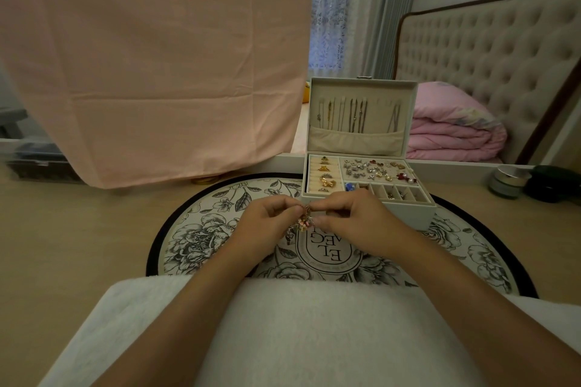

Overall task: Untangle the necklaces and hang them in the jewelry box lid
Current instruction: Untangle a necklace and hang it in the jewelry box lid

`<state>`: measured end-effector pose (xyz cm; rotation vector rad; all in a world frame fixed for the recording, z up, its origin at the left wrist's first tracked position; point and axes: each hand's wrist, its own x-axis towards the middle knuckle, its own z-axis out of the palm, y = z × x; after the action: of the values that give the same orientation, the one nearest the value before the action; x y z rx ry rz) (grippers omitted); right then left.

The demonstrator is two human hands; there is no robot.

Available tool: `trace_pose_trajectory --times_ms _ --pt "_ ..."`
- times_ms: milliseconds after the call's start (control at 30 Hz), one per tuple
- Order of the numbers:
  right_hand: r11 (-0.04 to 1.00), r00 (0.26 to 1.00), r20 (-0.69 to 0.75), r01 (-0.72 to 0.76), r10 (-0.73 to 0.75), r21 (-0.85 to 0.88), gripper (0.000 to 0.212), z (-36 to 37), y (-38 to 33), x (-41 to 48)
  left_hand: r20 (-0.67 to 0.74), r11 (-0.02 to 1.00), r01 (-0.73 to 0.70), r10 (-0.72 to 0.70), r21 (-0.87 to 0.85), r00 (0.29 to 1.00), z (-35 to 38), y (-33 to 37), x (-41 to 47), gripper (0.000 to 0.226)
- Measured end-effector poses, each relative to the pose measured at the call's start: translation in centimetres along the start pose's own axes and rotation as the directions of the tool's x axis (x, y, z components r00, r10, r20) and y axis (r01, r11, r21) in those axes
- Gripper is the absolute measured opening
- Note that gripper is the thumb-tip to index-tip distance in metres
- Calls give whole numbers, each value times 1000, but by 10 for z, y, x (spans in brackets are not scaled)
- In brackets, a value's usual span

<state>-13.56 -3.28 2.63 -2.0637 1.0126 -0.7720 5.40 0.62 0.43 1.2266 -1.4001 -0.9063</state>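
While both hands pinch it, left hand (267, 223) and right hand (352, 223), the tangled necklace clump (304, 219) of fine chain and pink beads hangs over the round floral mat (201, 239), just before the velvety jewelry box (405, 210), whose upright lid (317, 122) holds straight chains.

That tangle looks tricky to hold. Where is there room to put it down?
The rug left of the left hand is bare, and so is the floor left of the rug. The box trays are crowded. Jars sit far right.
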Motion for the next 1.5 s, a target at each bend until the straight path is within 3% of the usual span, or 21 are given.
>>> trace_pose_trajectory --times_ms 367,500,633,733,867,1033,1500 --pt "949 980 -99 -140 174 283 7 2 -7 -2 -40 981 -168 173 94 984 9 3 -7 11" --pt "941 973 -75 -191 220 279 6 2 -5 -2 -50 989 -125 129 78 990 8 3 -8 31" --pt "939 971 -67 -201 228 278 4 3 -1 -1 -128 900 -224 289 373 949 6 -3 -6 25" --pt "939 969 -87 -198 231 281 3 4 1 0 -117 836 -326 414 440 903 6 -7 -4 13" --pt "945 973 -90 -181 212 271 3 6 1 -1 -99 924 -222 264 311 959 7 -7 -4 9" --pt "961 976 -92 -172 196 216 4 9 3 -1 -138 969 -124 156 213 978 5 -6 -4 6" --pt "972 977 35 -213 210 98 13 12 8 -3 17 970 55 -60 239 998 7 -5 -8 7"
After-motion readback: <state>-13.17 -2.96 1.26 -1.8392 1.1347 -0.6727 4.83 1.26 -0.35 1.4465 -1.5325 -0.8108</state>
